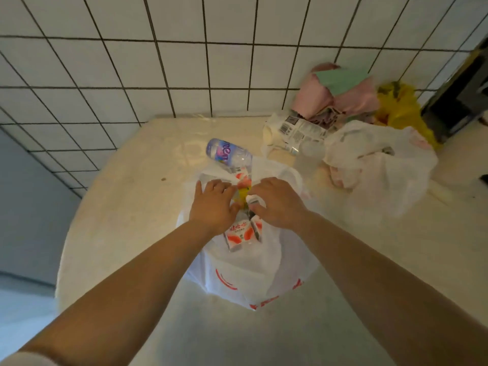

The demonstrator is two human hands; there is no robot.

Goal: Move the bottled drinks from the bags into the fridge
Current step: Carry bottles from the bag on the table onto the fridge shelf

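Both forearms come in from the lower edge of the frame and meet at the centre, over a white plastic bag (237, 276) with red print that stands on the pale tabletop (118, 207). At its mouth, the left hand (214, 204) has its fingers spread and nearly straight, pressing on the plastic. The right hand (277, 202) has its fingers curled down into the opening; what they hold is hidden, so I cannot tell if they grip something. Between the hands show red-and-white cartons (239, 235) and something yellow, hard to make out. A clear water bottle (227, 154) lies on its side just above the bag, its long axis running from upper left to lower right, its lower end hidden by the bag. At the upper right, a second white bag (377, 165) lies near crumpled wrappers.
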